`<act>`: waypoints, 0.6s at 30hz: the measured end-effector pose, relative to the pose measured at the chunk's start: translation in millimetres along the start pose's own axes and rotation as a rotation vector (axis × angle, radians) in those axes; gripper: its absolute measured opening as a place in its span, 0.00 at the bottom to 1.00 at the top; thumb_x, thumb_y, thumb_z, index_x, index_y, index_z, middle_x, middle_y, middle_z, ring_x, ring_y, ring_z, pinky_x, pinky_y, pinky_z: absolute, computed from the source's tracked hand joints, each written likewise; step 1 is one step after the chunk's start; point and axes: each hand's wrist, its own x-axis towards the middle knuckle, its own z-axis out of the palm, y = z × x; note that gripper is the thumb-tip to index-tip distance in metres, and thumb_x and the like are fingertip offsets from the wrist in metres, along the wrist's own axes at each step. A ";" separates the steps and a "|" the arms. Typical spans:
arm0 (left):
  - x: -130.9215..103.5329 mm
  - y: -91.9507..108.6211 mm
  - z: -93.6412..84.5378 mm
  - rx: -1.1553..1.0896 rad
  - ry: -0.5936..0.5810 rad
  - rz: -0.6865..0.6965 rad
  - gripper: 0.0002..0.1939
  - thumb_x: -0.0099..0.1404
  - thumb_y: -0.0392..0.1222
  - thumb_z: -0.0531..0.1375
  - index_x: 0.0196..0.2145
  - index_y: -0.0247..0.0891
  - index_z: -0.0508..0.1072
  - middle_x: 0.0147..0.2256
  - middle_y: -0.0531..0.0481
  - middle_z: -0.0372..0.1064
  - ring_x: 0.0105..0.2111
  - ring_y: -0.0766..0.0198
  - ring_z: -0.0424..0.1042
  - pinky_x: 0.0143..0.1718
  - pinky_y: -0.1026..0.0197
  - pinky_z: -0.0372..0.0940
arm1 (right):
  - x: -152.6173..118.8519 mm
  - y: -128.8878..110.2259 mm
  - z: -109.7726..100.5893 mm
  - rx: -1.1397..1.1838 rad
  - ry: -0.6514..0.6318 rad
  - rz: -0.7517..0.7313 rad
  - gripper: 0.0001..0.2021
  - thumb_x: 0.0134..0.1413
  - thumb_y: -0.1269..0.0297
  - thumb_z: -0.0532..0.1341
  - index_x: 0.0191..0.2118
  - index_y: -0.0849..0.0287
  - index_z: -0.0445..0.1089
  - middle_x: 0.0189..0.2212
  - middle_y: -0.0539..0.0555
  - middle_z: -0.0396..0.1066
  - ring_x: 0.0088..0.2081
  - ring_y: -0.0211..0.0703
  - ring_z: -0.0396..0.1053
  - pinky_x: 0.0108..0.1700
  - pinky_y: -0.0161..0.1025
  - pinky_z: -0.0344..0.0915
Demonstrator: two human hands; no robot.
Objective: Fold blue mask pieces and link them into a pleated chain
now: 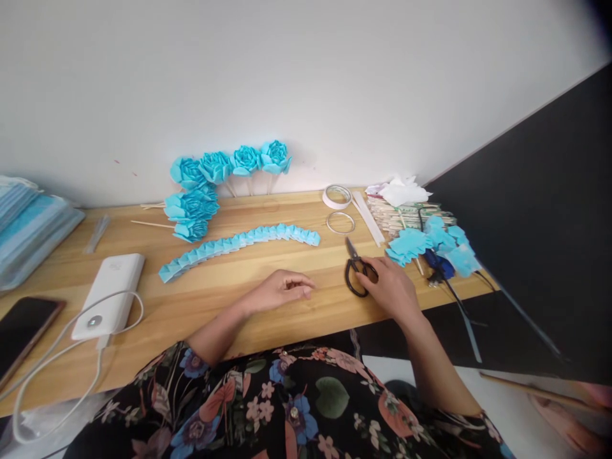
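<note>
A pair of black-handled scissors [354, 268] lies on the wooden table with its blades pointing away from me. My right hand [389, 287] has its fingers closed around the right handle loop. To the left, my left hand [284, 290] rests on the tabletop, loosely curved, with a gap between thumb and fingers and nothing visible in it. Beyond it stretches a curved strip of folded light-blue paper petals [239, 242], touched by neither hand. Cut blue petal pieces [408, 245] lie just past my right hand.
Finished blue paper roses [215, 167] on sticks lean at the wall. A tape roll [336, 197], a thin ring [340, 223], white strips [368, 218] and a bundle of sticks [389, 213] lie at back right. A cabled power bank [109, 296] and phone [26, 335] sit left.
</note>
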 end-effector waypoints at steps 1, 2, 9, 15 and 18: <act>0.1 -0.5 0.1 -0.008 -0.001 0.004 0.22 0.65 0.55 0.61 0.46 0.33 0.77 0.37 0.45 0.77 0.36 0.63 0.72 0.40 0.62 0.64 | 3.2 -0.1 0.8 -0.037 0.019 0.034 0.17 0.59 0.58 0.61 0.51 0.59 0.74 0.44 0.61 0.75 0.46 0.58 0.72 0.48 0.51 0.69; 0.2 -1.0 0.2 -0.016 -0.002 0.006 0.21 0.65 0.54 0.61 0.46 0.33 0.77 0.37 0.45 0.77 0.36 0.63 0.72 0.40 0.61 0.64 | 6.9 -0.4 1.4 -0.073 0.033 0.067 0.17 0.59 0.57 0.61 0.50 0.59 0.74 0.43 0.62 0.75 0.45 0.58 0.72 0.46 0.51 0.69; 1.4 -1.6 0.1 -0.020 0.001 0.006 0.18 0.65 0.50 0.61 0.45 0.34 0.78 0.39 0.45 0.78 0.37 0.63 0.73 0.41 0.62 0.65 | 40.0 -13.9 6.6 -0.172 0.076 0.144 0.19 0.60 0.56 0.59 0.51 0.61 0.74 0.44 0.64 0.74 0.45 0.57 0.70 0.45 0.47 0.66; 0.8 -1.6 -0.7 -0.023 0.009 0.012 0.15 0.66 0.47 0.62 0.45 0.35 0.78 0.40 0.45 0.79 0.38 0.64 0.74 0.41 0.62 0.66 | 57.5 -17.6 5.6 -0.073 0.152 -0.059 0.18 0.64 0.58 0.55 0.50 0.64 0.74 0.46 0.65 0.74 0.48 0.59 0.69 0.52 0.51 0.65; 0.7 -1.5 -1.2 -0.028 0.011 0.011 0.14 0.67 0.45 0.62 0.46 0.34 0.78 0.40 0.45 0.79 0.38 0.64 0.75 0.41 0.63 0.66 | 67.3 -28.4 2.3 0.082 0.196 -0.207 0.17 0.65 0.60 0.54 0.51 0.62 0.74 0.48 0.63 0.74 0.50 0.57 0.69 0.54 0.50 0.65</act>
